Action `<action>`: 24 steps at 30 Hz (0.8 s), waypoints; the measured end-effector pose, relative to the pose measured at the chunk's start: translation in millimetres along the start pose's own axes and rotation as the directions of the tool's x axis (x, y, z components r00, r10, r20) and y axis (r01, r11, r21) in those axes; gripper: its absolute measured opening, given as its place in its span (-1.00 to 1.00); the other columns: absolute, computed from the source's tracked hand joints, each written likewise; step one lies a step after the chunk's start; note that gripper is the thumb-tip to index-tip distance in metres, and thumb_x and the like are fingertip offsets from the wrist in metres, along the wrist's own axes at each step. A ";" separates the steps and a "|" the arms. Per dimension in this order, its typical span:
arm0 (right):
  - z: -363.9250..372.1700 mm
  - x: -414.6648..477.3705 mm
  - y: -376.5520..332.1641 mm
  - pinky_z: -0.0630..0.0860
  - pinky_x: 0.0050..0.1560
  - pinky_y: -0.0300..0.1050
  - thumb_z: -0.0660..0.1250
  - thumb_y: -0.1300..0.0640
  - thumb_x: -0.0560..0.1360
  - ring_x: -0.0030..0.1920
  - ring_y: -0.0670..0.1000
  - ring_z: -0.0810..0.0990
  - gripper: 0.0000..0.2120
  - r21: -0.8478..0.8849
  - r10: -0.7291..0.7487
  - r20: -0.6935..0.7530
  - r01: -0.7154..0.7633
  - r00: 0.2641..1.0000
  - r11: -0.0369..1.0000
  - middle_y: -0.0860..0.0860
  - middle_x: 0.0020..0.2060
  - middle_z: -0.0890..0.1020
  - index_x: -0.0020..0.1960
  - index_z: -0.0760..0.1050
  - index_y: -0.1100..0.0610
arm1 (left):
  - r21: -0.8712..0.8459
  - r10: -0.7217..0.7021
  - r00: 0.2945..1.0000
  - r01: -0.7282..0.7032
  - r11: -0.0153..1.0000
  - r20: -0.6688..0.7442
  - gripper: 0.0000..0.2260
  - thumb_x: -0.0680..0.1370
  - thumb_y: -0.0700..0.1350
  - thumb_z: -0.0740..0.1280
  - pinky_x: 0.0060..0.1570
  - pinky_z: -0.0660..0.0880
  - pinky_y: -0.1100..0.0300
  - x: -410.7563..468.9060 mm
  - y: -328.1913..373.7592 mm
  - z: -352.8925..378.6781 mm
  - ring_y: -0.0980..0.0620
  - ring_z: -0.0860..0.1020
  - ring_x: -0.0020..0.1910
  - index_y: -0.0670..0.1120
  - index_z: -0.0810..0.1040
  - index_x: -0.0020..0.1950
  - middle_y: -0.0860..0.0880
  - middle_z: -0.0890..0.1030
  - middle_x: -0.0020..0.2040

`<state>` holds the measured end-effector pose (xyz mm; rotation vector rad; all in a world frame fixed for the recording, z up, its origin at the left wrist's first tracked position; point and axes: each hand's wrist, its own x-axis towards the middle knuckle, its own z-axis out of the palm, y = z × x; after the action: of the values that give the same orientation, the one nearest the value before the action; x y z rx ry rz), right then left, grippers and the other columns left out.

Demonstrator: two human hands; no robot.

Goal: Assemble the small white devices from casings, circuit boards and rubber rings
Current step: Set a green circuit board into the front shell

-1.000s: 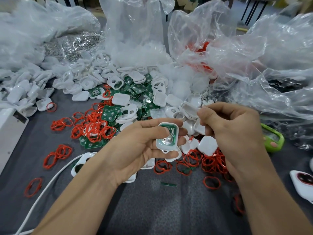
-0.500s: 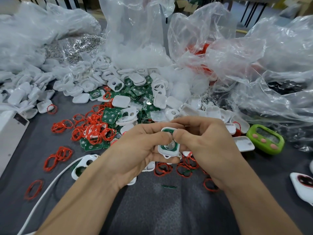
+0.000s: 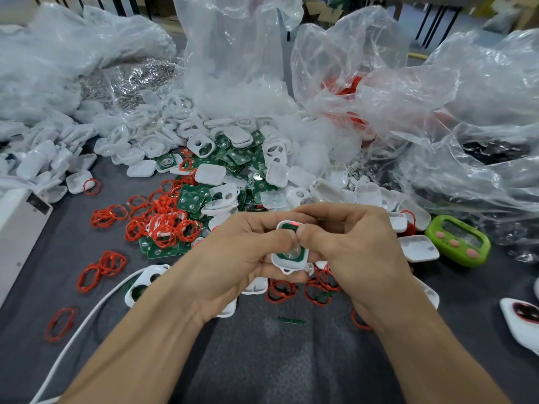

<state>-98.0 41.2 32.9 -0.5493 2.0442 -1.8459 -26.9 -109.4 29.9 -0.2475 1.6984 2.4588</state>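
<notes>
- The left hand (image 3: 233, 258) grips a white casing (image 3: 291, 262) from below, fingers curled under it and the thumb laid across its open face.
- The right hand (image 3: 358, 252) pinches the same casing from the other side. Its thumb tip presses on the green board (image 3: 287, 228) seated inside, and its fingers curl over the far end.
- The casing sits between both hands, above the dark table (image 3: 262, 360), open face up.
- A silvery disc (image 3: 292, 252) shows at the board's middle and a small red glow (image 3: 295, 225) at its far end.
- Red rings (image 3: 163, 220) lie loose to the left of the hands, with more under them.
- Spare boards (image 3: 191, 199) lie beyond the rings, mixed in with spare casings (image 3: 204, 147) in one heap.
- Clear bags (image 3: 379, 97) bulge across the back and the right.
- A green timer (image 3: 458, 240) lies right of the right hand, near it but apart.
- A white cable (image 3: 87, 316) runs from the lower left corner towards the left forearm — its end is hidden.
</notes>
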 end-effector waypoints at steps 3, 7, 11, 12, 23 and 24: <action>0.3 1.0 -0.2 0.70 0.00 0.09 0.42 0.12 0.35 -0.16 -0.01 0.77 -0.75 -0.009 0.006 0.008 -0.006 1.000 1.000 -0.08 -0.20 0.77 -0.12 0.74 -0.20 | 0.000 -0.006 1.000 0.006 1.000 -0.019 -0.77 0.60 -0.32 0.31 -0.13 0.66 0.10 1.7 0.4 -0.2 -0.02 0.67 -0.09 -0.18 0.71 0.17 -0.18 0.67 -0.01; -0.5 0.4 1.6 0.70 -0.05 0.08 0.42 0.13 0.32 -0.19 0.01 0.77 -0.75 -0.006 0.021 -0.011 -0.021 1.000 1.000 -0.07 -0.21 0.77 -0.12 0.74 -0.18 | 0.000 -0.010 1.000 0.010 1.000 -0.021 -0.78 0.64 -0.34 0.28 -0.17 0.67 0.12 0.2 -0.4 0.9 0.02 0.67 -0.10 -0.22 0.69 0.17 -0.18 0.68 0.00; -0.9 1.0 3.1 0.69 -0.07 0.04 0.44 0.13 0.30 -0.20 0.01 0.77 -0.75 0.015 0.035 -0.033 -0.034 0.999 0.999 -0.06 -0.22 0.77 -0.12 0.74 -0.15 | 0.000 -0.009 1.000 0.009 1.000 0.001 -0.79 0.60 -0.28 0.33 -0.15 0.67 0.12 -0.8 -1.3 0.0 -0.02 0.67 -0.07 -0.20 0.69 0.18 -0.19 0.69 0.01; -1.1 1.4 3.1 0.70 -0.06 0.06 0.43 0.13 0.31 -0.19 0.01 0.77 -0.76 0.009 0.037 -0.030 -0.037 0.999 0.999 -0.06 -0.22 0.77 -0.12 0.74 -0.17 | -0.002 -0.012 1.000 0.012 1.000 -0.006 -0.79 0.61 -0.29 0.33 -0.15 0.67 0.12 -0.2 -1.2 0.1 -0.03 0.68 -0.05 -0.20 0.70 0.18 -0.19 0.69 0.02; -11.3 3.7 -2.2 0.70 -0.01 0.08 0.47 0.25 0.52 -0.11 0.06 0.77 -0.84 0.037 0.130 0.073 -0.133 0.989 0.990 0.03 -0.13 0.78 -0.04 0.74 0.01 | 0.031 -0.011 0.999 0.010 0.999 0.036 -0.77 0.64 -0.26 0.33 -0.03 0.66 0.11 0.4 0.1 2.3 -0.05 0.69 0.09 -0.15 0.68 0.25 -0.27 0.66 0.23; -11.3 4.1 -2.4 0.70 -0.03 0.06 0.47 0.26 0.52 -0.12 0.07 0.77 -0.85 0.037 0.139 0.067 -0.141 0.988 0.989 0.04 -0.14 0.78 -0.05 0.74 0.02 | 0.018 -0.013 0.999 0.012 1.000 0.044 -0.77 0.62 -0.26 0.35 -0.03 0.66 0.11 -0.1 0.3 2.3 -0.04 0.69 0.10 -0.15 0.68 0.25 -0.26 0.66 0.23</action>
<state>-106.9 48.8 36.5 -0.4363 1.9465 -1.7621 -27.0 -107.4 31.0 -0.1995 1.6945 2.4214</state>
